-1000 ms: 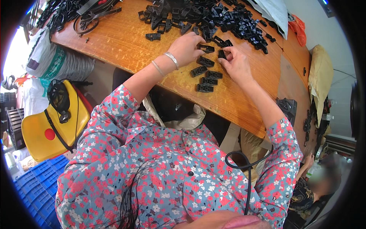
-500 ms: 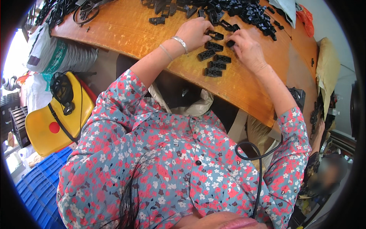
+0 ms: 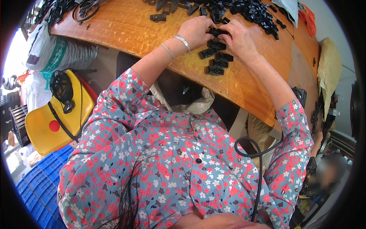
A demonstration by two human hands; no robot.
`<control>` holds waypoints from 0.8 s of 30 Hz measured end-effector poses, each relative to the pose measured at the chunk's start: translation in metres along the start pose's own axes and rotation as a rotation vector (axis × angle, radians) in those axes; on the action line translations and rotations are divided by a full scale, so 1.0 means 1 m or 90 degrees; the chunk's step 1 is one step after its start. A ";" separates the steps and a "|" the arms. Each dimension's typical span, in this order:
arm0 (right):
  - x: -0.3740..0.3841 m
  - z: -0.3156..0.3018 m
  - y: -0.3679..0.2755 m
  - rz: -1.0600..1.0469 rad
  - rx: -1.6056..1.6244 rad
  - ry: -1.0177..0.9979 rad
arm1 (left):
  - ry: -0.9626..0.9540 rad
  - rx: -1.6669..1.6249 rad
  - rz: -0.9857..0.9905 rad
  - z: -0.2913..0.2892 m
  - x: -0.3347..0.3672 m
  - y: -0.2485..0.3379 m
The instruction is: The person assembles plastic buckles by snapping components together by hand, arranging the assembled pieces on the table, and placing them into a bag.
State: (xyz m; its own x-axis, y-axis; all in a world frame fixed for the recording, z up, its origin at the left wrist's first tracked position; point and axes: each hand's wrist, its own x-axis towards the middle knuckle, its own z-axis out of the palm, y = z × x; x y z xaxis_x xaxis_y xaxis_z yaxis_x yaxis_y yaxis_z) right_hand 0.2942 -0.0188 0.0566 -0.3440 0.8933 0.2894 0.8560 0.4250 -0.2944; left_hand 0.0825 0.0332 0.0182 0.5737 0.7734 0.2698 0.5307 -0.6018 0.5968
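Over the wooden table point(image 3: 152, 42), my left hand point(image 3: 195, 32) pinches one end of a rectangular black plastic housing point(image 3: 218, 32). My right hand point(image 3: 240, 41) closes its thumb and fingers on the other end. Fingers partly cover this piece, and any smaller part at the right fingertips is hidden. Just nearer to me lie several similar black plastic housings point(image 3: 219, 63) in a loose, staggered line, with slots and openings on top. The closest of these housings point(image 3: 215, 71) lies near the table's front edge.
A big heap of black plastic parts point(image 3: 255, 17) covers the far side. One separate black part point(image 3: 158, 17) lies left of it. Black straps point(image 3: 85, 11) are at the far left. Beside the table stand a yellow chair point(image 3: 42, 126) and a blue crate point(image 3: 42, 183). Another person point(image 3: 328, 175) is at lower right.
My right hand has moved left, from beside the row to the housing that my left hand holds. Both hands now meet on that piece. The nearer housings have hardly moved.
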 end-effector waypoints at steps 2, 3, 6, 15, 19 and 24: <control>0.003 -0.001 -0.003 0.011 0.003 -0.005 | -0.005 -0.004 -0.009 -0.002 0.000 0.001; 0.003 -0.001 -0.004 0.022 0.006 -0.010 | -0.010 -0.008 -0.018 -0.003 0.000 0.002; 0.000 -0.004 -0.005 0.021 0.041 0.013 | -0.005 -0.004 -0.015 -0.006 0.000 0.005; 0.003 -0.011 -0.008 0.008 0.036 0.027 | -0.005 -0.044 -0.039 -0.009 0.000 0.005; 0.002 -0.002 -0.008 0.016 -0.010 0.015 | 0.019 -0.013 -0.013 -0.006 0.001 0.001; -0.003 0.007 -0.003 -0.016 -0.020 0.031 | -0.072 -0.130 -0.073 -0.018 0.007 -0.003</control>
State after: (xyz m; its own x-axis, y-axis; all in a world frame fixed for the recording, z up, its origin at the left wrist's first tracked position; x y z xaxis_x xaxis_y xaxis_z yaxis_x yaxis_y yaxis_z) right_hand 0.2894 -0.0214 0.0500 -0.3467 0.8741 0.3401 0.8592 0.4414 -0.2586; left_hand 0.0736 0.0434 0.0319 0.5893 0.8003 0.1112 0.4669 -0.4496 0.7615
